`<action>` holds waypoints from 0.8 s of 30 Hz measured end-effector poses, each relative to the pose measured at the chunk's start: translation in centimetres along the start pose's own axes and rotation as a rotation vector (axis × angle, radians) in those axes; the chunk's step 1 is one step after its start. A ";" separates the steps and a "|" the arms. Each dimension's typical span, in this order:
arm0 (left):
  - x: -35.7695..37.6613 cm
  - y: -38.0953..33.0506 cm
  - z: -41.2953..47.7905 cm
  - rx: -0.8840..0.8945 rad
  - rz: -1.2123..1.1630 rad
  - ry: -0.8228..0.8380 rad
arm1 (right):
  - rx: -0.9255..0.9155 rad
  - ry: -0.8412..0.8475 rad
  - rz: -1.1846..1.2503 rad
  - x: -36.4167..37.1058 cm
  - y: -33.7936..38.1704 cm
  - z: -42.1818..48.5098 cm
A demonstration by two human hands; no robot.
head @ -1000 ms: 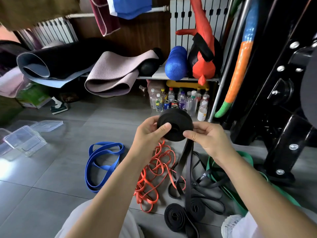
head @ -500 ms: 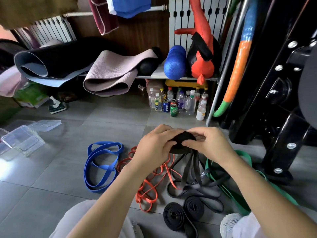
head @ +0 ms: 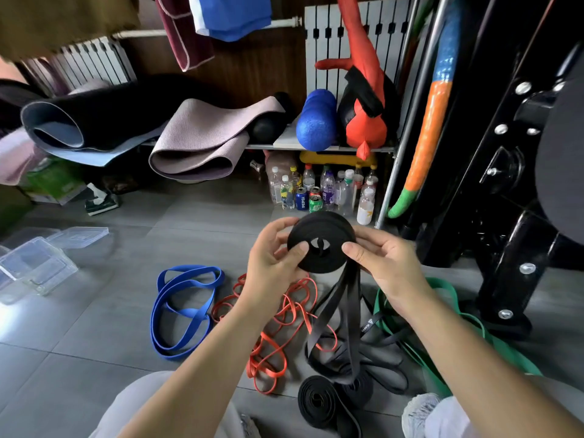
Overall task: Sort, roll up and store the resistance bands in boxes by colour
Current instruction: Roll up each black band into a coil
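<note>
- The left hand (head: 275, 257) and right hand (head: 382, 267) both pinch the half-rolled black rubber resistance band (head: 322, 245), in the middle above the grey tiled floor (head: 94, 327)
- The step is rolling; the next move probably needs winding in the hanging tail (head: 346, 311)

Bare forearms (head: 205, 358), pale grey trousers (head: 445, 422), white mesh shoe (head: 418, 409).

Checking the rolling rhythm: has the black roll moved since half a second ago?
Yes. The black roll has risen toward the bottles on the floor.
</note>
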State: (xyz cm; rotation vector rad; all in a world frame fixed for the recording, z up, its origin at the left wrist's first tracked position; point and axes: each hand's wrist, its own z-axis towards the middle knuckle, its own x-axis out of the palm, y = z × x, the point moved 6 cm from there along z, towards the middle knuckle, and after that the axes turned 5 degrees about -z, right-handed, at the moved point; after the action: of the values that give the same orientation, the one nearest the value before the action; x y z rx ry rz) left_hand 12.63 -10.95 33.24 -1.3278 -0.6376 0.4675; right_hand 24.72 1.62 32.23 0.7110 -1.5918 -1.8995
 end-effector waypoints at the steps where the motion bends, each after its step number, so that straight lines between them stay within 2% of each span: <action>1: 0.3 0.6 -0.1 -0.063 0.010 0.019 | -0.005 0.003 -0.026 -0.2 0.1 0.0; 3: 0.3 1.0 0.1 -0.074 0.284 0.062 | -0.018 0.026 -0.138 -0.4 0.3 0.0; 5: 0.0 0.6 0.1 0.066 0.733 0.100 | -0.007 0.072 -0.271 -0.1 0.0 -0.1; 6: 0.3 0.3 -0.1 0.178 0.879 0.143 | 0.010 0.096 -0.317 0.2 -0.2 -0.2; 8: 1.4 0.2 -0.7 0.362 1.026 0.280 | 0.015 0.139 -0.375 1.0 -0.7 -0.3; 10: 2.2 0.4 -1.3 0.432 1.093 0.342 | -0.016 0.173 -0.398 1.5 -0.8 -0.6; 19: 0.6 -1.0 -0.6 0.436 0.807 0.123 | -0.005 0.138 -0.286 0.6 -1.2 -0.3; 24: -0.3 -1.8 0.0 0.256 0.386 -0.026 | 0.020 0.094 -0.167 0.3 -1.3 0.0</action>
State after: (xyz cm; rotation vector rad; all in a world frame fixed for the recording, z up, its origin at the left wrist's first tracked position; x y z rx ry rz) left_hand 12.34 -11.45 35.00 -1.2015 -0.3260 0.8518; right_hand 24.44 1.61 30.90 0.9534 -1.5371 -1.9381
